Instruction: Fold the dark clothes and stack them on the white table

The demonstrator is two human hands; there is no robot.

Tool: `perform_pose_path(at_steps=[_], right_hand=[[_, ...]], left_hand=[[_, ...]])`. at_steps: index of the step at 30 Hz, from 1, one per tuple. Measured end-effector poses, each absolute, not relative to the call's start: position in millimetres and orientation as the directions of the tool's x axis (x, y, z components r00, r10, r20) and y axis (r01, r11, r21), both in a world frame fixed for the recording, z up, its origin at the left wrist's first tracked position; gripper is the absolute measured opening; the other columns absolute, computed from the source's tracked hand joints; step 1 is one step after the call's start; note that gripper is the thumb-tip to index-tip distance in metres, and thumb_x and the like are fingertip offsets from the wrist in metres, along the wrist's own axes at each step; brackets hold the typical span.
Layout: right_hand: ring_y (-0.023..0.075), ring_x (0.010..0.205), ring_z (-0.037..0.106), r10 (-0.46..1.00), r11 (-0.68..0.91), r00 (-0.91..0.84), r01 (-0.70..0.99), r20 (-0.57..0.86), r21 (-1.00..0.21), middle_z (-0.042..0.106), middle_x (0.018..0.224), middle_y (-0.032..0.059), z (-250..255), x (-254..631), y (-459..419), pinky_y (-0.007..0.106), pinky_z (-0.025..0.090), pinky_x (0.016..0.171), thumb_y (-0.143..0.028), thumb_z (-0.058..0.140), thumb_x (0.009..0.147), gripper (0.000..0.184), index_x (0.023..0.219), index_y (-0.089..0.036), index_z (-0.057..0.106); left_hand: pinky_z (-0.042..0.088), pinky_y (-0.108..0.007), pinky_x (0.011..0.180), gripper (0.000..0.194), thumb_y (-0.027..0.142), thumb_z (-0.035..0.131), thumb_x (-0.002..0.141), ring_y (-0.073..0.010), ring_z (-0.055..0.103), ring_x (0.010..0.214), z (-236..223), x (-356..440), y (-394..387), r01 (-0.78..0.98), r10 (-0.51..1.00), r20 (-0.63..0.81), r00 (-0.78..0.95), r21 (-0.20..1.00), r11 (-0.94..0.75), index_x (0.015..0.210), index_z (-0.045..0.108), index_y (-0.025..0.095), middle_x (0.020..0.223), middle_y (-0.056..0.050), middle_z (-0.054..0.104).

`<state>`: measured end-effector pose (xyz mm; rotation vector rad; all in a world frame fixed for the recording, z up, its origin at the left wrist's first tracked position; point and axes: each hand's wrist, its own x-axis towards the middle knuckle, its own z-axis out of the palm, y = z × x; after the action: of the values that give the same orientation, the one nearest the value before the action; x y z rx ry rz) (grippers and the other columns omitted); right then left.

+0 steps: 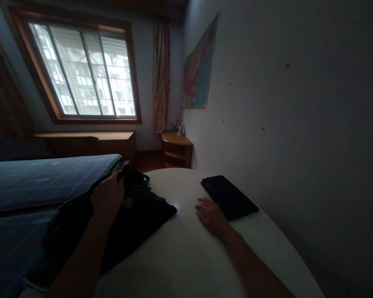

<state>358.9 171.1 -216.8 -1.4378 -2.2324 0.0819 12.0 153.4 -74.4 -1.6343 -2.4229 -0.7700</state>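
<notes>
My left hand [107,196] is closed on a black garment [139,219], gripping it near its far edge. The garment spreads over the left part of the white round table [177,248], and its left side hangs towards the bed. A bunched, striped dark part [138,180] lies just beyond the hand. My right hand [211,217] is open with its fingers apart, low over or on the tabletop; I cannot tell whether it touches. Just to its right lies a flat, neatly folded dark cloth [230,196].
A bed with blue checked mattresses [49,182] stands close at the left. The white wall [286,157] runs along the table's right side. Beyond are a wooden desk [115,135] under the window [87,74] and a corner shelf [177,140] holding small items.
</notes>
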Motion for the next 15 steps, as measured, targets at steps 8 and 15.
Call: perform_pose_path(at_steps=[8,15], right_hand=[[0.0253,0.130,0.049,0.825,0.529,-0.328,0.733,0.460,-0.426,0.056,0.138,0.0118,-207,356,166,0.047,0.034,0.112,-0.038,0.052,0.092,0.041,0.128,-0.021,0.059],[0.0267,0.116,0.057,0.798,0.602,-0.379,0.487,0.468,-0.632,0.061,0.129,0.0135,-162,338,145,0.043,0.046,0.099,-0.049,0.066,0.082,0.056,0.130,-0.021,0.056]], left_hand=[[0.049,-0.041,0.092,0.037,0.038,0.043,0.093,-0.0289,0.068,0.101,-61,68,127,0.834,0.763,0.610,-0.214,0.521,-0.183,0.117,0.066,0.023,0.111,-0.008,0.073],[0.052,-0.035,0.090,0.035,0.041,0.049,0.088,-0.0231,0.068,0.095,-67,105,113,0.510,0.849,0.529,0.013,0.726,-0.461,0.107,0.070,0.020,0.102,-0.004,0.075]])
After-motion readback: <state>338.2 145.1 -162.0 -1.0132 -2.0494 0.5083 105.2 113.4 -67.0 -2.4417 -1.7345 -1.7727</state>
